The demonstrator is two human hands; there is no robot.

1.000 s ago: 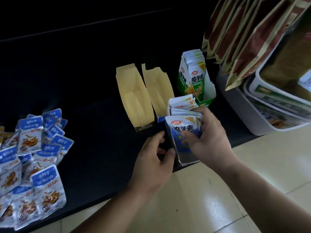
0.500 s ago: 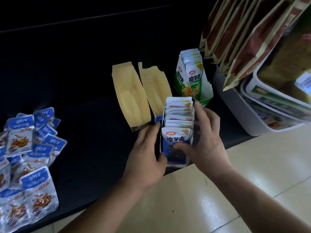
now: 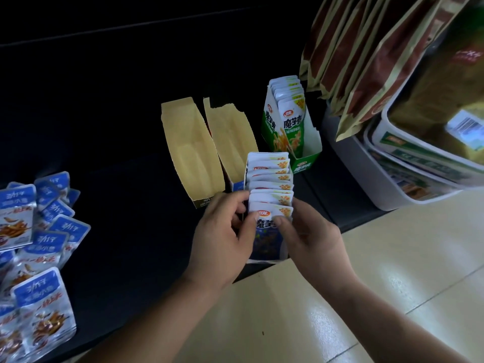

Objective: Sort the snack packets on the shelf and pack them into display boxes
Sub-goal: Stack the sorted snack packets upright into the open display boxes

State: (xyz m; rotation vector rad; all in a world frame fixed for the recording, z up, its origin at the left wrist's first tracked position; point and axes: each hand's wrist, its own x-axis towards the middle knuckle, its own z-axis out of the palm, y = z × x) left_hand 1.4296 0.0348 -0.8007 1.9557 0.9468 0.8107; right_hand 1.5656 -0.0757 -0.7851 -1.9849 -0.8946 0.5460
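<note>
A blue display box [image 3: 264, 259] stands at the front edge of the dark shelf [image 3: 125, 218], filled with a row of upright blue-and-white snack packets [image 3: 269, 179]. My left hand [image 3: 222, 239] grips the box's left side, thumb on the front packet [image 3: 267, 237]. From the right, my right hand [image 3: 311, 239] holds that side, its thumb also pressing the front packet. Behind stands a green display box [image 3: 303, 163] with green packets [image 3: 290, 119]. Two empty cardboard display boxes [image 3: 191, 155] lie open to the left.
Several loose blue fish-snack packets [image 3: 34, 244] lie heaped at the shelf's left end. White tubs [image 3: 408, 166] and hanging brown-red bags [image 3: 372, 56] crowd the right. Beige floor tiles [image 3: 314, 310] lie below the shelf edge.
The front blue packet went down into the box. Both hands closed in on the box sides, thumbs moving onto the front packet. The view shifted slightly.
</note>
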